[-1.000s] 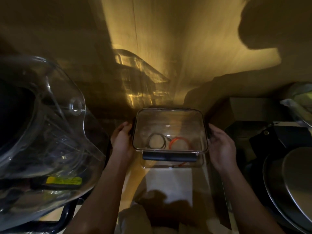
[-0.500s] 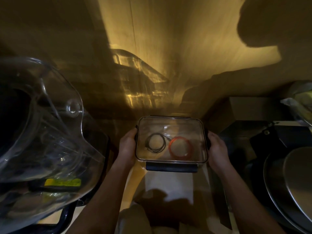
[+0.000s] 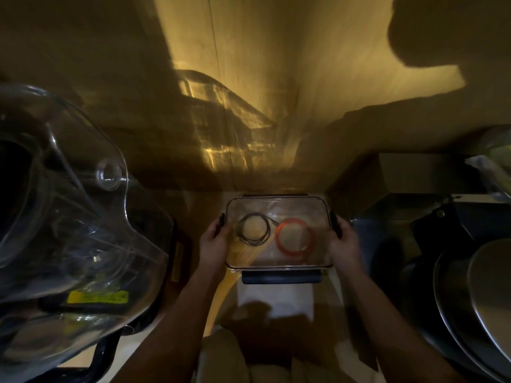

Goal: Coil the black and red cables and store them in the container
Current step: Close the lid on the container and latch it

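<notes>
A clear rectangular container (image 3: 279, 201) with dark side clips is held in front of me in a dim space. Inside it, the black cable (image 3: 253, 228) lies coiled at the left and the red cable (image 3: 294, 240) lies coiled at the right, side by side. My left hand (image 3: 214, 241) grips the container's left edge at its clip. My right hand (image 3: 344, 240) grips the right edge at the other clip. A dark latch flap (image 3: 282, 278) hangs along the near edge.
A large clear plastic appliance bowl (image 3: 69, 217) fills the left side, close to my left arm. Stacked metal pans (image 3: 475, 299) and a dark box (image 3: 431, 225) crowd the right. A wooden back wall (image 3: 262, 92) rises behind the container.
The container has tilted so its top faces me more squarely, and it sits a little lower and nearer. Both hands have closed in on its side clips.
</notes>
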